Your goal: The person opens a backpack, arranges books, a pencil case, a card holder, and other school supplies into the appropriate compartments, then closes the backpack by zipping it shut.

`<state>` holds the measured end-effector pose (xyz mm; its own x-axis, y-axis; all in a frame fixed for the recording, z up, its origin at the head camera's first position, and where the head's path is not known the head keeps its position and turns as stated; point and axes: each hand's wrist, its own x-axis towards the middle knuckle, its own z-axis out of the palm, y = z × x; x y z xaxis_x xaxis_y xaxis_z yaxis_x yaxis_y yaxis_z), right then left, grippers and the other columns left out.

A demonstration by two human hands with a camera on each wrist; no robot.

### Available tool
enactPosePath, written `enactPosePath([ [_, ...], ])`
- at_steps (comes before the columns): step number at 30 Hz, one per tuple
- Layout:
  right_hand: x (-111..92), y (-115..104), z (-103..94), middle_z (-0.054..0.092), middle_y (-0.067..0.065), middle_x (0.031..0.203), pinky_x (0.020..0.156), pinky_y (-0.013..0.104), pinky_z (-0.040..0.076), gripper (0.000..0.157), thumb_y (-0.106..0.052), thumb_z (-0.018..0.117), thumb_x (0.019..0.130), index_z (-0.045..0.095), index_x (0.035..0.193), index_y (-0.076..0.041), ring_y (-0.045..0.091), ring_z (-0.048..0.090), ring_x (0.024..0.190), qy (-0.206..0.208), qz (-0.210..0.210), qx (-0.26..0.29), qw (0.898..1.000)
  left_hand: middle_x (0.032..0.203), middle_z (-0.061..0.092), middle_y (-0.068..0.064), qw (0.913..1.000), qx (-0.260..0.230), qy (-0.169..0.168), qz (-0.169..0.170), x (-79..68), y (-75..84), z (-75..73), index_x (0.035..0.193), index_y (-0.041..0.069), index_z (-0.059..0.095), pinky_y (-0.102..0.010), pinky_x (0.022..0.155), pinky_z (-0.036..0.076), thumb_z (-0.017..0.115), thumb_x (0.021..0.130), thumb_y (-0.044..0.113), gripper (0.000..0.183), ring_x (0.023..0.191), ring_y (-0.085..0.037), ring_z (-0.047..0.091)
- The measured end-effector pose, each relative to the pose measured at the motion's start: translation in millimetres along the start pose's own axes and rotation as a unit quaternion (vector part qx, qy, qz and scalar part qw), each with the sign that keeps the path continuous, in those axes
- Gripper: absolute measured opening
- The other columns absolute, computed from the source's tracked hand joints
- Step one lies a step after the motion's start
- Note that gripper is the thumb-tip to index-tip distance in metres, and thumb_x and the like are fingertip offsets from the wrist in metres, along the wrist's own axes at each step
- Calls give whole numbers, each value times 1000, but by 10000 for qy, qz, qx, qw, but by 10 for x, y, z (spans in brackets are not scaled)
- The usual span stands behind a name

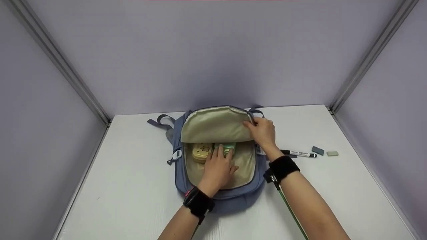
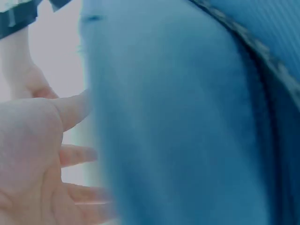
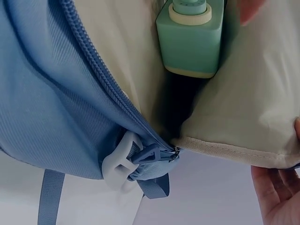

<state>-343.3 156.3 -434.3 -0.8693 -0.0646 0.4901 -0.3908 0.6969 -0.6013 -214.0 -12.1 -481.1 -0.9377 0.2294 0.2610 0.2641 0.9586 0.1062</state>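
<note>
A blue backpack (image 1: 233, 205) lies unzipped, its pale-lined flap (image 1: 217, 128) lifted. My right hand (image 1: 264, 133) pinches the flap's right edge, thumb on the lining and fingers (image 3: 276, 197) behind it. Inside the bag are a green bottle (image 3: 190, 47) with a cream collar and a yellow case (image 1: 201, 154) with a printed figure. Reaching into the bag, my left hand (image 1: 218, 170) has its fingers extended over the green bottle, beside the yellow case. In the left wrist view, blue fabric (image 2: 178, 117) hides the fingertips of that hand.
Right of the bag, a black-and-white marker (image 1: 302, 154), a dark grey-blue block (image 1: 318, 150) and a small pale block (image 1: 332, 153) lie on the white table (image 1: 133, 193). A white buckle (image 3: 119, 161) hangs at the bag's side. Grey walls enclose the back and sides.
</note>
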Motion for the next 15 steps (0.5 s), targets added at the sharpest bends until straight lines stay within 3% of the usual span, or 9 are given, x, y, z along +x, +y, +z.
enactPosePath([
  [5, -20, 3, -36, 63, 4, 59, 50, 33, 35, 35, -29, 80, 84, 64, 61, -7, 20, 47, 49, 72, -150, 38, 9999, 134, 52, -22, 9954, 156, 892, 321, -80, -52, -250, 140, 13, 54, -49, 104, 39, 69, 92, 39, 57, 121, -35, 53],
  [8, -44, 12, -69, 61, 2, 59, 52, 33, 36, 36, -27, 80, 83, 61, 61, -9, 19, 48, 52, -40, -221, 118, 9997, 128, 56, -20, 9866, 80, 1566, 459, -85, -118, -396, 133, 10, 59, -47, 104, 39, 72, 91, 30, 49, 118, -34, 55],
  [11, -87, 26, -114, 59, 3, 61, 54, 34, 37, 33, -25, 79, 84, 60, 64, -7, 20, 49, 55, -336, -305, 275, 9986, 123, 57, -19, 9672, -139, 2458, 620, -70, -210, -511, 124, 6, 63, -46, 98, 43, 72, 90, 21, 38, 112, -33, 56],
  [15, -158, 39, -191, 68, 7, 78, 63, 37, 48, 18, -21, 79, 85, 73, 88, -3, 22, 61, 70, -912, -382, 617, 9932, 120, 57, -20, 9336, -665, 3454, 686, -42, -344, -631, 122, 4, 63, -48, 92, 45, 68, 92, 14, 32, 108, -35, 56],
])
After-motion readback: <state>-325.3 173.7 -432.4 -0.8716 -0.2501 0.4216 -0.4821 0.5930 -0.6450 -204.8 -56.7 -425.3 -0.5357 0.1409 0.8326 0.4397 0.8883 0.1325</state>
